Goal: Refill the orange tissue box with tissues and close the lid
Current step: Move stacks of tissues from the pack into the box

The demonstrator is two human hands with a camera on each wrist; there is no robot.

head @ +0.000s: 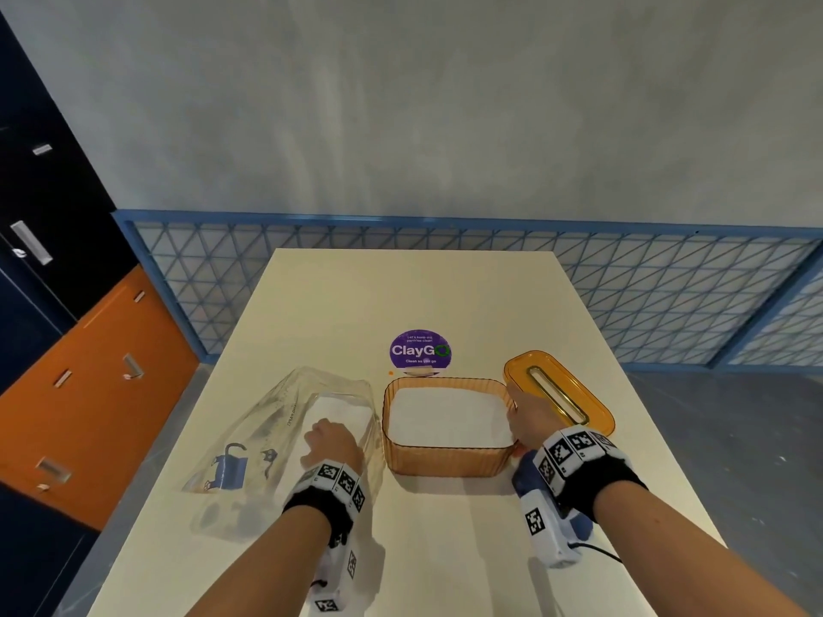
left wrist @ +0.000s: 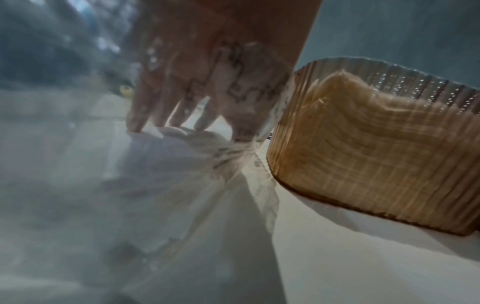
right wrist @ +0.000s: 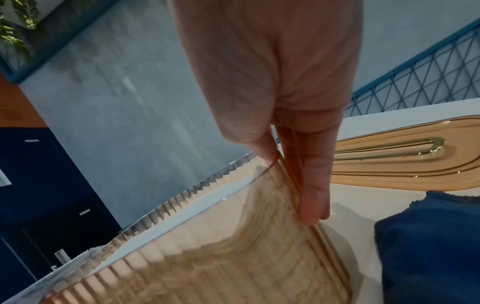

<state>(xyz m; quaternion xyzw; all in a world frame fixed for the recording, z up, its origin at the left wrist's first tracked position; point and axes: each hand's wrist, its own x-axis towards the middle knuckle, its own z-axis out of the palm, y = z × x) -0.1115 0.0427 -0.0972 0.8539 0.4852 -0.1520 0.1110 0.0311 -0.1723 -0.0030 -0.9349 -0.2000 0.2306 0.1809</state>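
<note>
The orange ribbed tissue box [head: 445, 460] stands open at the table's middle, filled with white tissues [head: 445, 416]. Its slotted orange lid [head: 574, 385] lies flat just right of it. My right hand [head: 527, 420] pinches the box's right wall [right wrist: 233, 257], thumb inside and finger outside, with the lid [right wrist: 402, 164] behind it. Left of the box lies a clear plastic bag [head: 276, 420] with more white tissues. My left hand [head: 332, 443] grips the bag. In the left wrist view its fingers [left wrist: 137, 121] press down on the tissues, plastic bunches under the thumb, and the box [left wrist: 376, 154] stands close beside.
A round purple sticker [head: 420, 349] marks the cream table [head: 401, 296] behind the box. A dark blue cloth [right wrist: 428, 246] lies near my right wrist. A blue mesh fence [head: 668, 287] runs beyond the table's far edge, with orange and navy lockers [head: 89, 371] at the left.
</note>
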